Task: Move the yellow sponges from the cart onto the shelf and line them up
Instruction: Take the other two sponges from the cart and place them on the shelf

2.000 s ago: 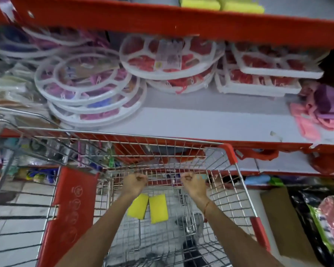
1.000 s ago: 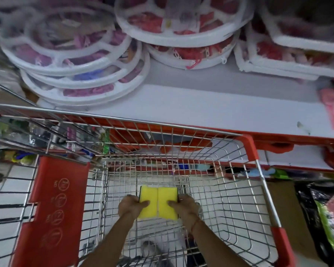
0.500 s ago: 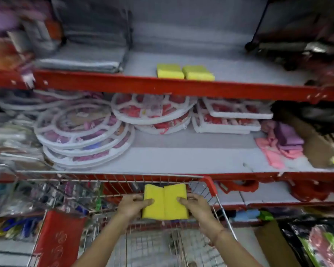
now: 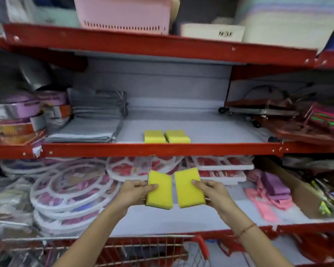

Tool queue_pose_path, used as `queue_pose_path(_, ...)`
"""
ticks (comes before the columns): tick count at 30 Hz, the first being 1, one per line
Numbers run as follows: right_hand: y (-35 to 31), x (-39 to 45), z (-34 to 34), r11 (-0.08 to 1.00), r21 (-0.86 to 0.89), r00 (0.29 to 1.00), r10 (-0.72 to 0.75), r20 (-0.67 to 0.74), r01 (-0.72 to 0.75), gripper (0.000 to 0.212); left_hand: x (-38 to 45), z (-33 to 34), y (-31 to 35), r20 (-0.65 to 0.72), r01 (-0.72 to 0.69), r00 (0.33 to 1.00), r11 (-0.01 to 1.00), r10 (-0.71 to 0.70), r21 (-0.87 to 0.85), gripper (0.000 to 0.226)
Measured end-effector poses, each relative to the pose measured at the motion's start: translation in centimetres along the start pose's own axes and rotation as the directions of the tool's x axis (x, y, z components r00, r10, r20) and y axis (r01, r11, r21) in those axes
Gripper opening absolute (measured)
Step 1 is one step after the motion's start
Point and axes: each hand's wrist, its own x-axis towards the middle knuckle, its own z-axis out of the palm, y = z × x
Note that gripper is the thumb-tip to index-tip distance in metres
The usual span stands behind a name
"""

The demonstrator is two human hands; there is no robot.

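Two yellow sponges are raised in front of the shelving, below the red lip of the middle shelf. My left hand grips the left sponge by its left edge. My right hand grips the right sponge by its right edge. A narrow gap separates the two held sponges. On the middle shelf two more yellow sponges lie side by side near the front edge. The wire cart with red corners is at the bottom, under my forearms.
Folded grey cloths lie left of the shelf sponges; a red metal rack lies to the right. White round trays and pink cloths fill the lower shelf. A pink basket stands on the top shelf.
Both hands took the two sponges out of the cart and lifted them to the level of the lower shelf. The sponges, pressed together before, have now moved apart.
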Motion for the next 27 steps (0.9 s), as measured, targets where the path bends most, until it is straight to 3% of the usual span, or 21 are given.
queue_pose_path(4,-5.6,2.3,-2.4,0.994,-0.016,0.994,-0.112,-0.022,0.111,0.029,2.1,1.8,5.6,-0.022,-0.075,0.997,0.997,0.074,-0.031,0.043)
queue_pose_path(8,-10.3,5.7,-5.0,0.978,-0.059,0.977,-0.202,-0.063,0.199,0.036,4.3,4.5,11.6,-0.029,-0.151,0.988,0.986,0.150,-0.063,0.031)
queue_pose_path(15,-14.3,13.3,-9.4,0.976,-0.078,0.961,-0.216,-0.171,0.205,0.040,10.8,9.7,17.5,-0.150,-0.187,0.972,0.982,0.180,-0.032,0.072)
queue_pose_path(21,-14.0,19.4,-12.3,0.975,-0.195,0.971,-0.142,-0.191,0.104,0.055,14.7,14.1,18.2,-0.180,-0.181,0.958,0.957,0.223,0.226,0.076)
queue_pose_path(27,-13.1,21.5,-13.7,0.930,-0.364,0.969,-0.128,-0.212,0.044,0.052,16.1,16.3,18.0,-0.148,-0.144,0.955,0.840,0.256,0.522,0.067)
